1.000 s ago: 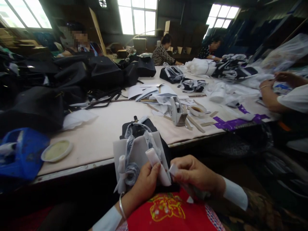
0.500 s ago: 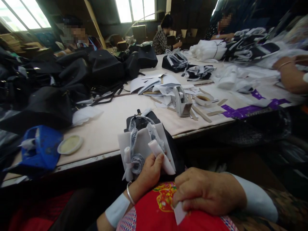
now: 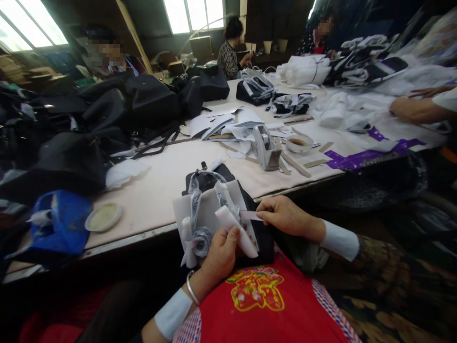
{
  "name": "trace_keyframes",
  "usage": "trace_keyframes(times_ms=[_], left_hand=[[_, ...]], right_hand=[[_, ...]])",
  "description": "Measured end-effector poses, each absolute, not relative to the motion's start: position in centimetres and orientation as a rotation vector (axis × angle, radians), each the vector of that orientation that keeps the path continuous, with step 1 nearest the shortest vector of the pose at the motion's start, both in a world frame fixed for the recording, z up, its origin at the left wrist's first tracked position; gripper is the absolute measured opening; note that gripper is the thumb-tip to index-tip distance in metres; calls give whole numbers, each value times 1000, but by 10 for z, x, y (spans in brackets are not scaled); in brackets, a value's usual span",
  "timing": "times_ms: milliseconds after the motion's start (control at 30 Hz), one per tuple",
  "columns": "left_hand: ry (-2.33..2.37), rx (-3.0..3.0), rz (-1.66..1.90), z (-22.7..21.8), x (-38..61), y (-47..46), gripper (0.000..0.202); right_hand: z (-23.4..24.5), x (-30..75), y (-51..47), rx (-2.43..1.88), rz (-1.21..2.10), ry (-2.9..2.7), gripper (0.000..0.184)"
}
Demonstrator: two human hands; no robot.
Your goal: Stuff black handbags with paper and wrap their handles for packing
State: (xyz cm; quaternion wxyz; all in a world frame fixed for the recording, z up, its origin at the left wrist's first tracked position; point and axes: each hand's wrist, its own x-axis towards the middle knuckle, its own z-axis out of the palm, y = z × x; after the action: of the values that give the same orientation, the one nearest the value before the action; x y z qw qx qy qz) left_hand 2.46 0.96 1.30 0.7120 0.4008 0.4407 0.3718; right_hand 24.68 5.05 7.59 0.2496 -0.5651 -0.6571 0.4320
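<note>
A black handbag (image 3: 263, 240) leans against the table edge in front of me, with a white foam sheet (image 3: 207, 209) over its face. Its handles (image 3: 194, 194) are wrapped in clear plastic, and a wrapped strap coil (image 3: 202, 239) lies on the lower left of the sheet. My left hand (image 3: 220, 253) is closed around a white foam wrap (image 3: 233, 227) on the bag's right side, thumb on top. Between thumb and fingers, my right hand (image 3: 288, 216) pinches a thin whitish strip (image 3: 250, 216), whose far end reaches the foam wrap. Whether it sticks there, I cannot tell.
On the table stand a tape dispenser (image 3: 266, 148), a tape roll (image 3: 299, 144), white papers (image 3: 214, 123) and a blue container (image 3: 61, 221) beside a round lid (image 3: 104, 217). Black bags (image 3: 64, 162) pile up at left. A co-worker's arm (image 3: 414, 110) reaches in at right.
My right hand has risen from my lap to the bag's right side, bringing the whitish strip up to the foam wrap. My left hand keeps its hold.
</note>
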Motion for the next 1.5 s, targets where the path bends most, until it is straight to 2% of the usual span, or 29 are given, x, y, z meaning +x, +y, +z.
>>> trace_keyframes(times_ms=[200,400,700,867,1067,1267,1500], left_hand=[[1112,1098,825,22,23,9,49],[1224,1249,829,39,27,10,31],[1304,1506,888,35,27,9,25],[1370,1640,912,33,25,8,22],[1403,1731,816,32,23,8,25],[1387,1783,790,31,23,7,29],[1362,1800,814,31,20,7,24]], right_hand=[[69,219,64,-1443,1087,-2006,19],[66,223,63,-1443,1148,-2063,21],[77,244,72,-1122,964,-2442,25],[70,242,75,-1150,1039,-2388,24],[51,237,70,-1255,977,-2291,22],[50,231,67,-1225,983,-2279,22],[49,220,72,-1189,997,-2263,23]])
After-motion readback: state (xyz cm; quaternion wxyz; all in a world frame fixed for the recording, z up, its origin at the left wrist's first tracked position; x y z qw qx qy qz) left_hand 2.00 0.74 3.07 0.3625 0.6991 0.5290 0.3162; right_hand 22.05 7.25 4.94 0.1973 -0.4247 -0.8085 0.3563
